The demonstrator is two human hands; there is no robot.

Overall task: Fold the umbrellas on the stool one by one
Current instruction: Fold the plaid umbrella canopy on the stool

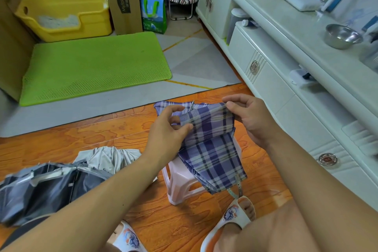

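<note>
Two grips on one purple plaid umbrella (212,149): left hand (165,131) pinching a fold of its canopy between thumb and fingers, right hand (248,118) pinching the far edge of the same cloth. Umbrella hanging down over one pale pink plastic stool (180,180), strap dangling near one of two white slippers (235,215). One more umbrella, grey and silver (57,182), unfolded on the wooden floor (102,139) to the left, one green mat (92,65) and one yellow bin (67,12) farther off.

Two umbrellas (210,149) (one stool (180,182))
</note>
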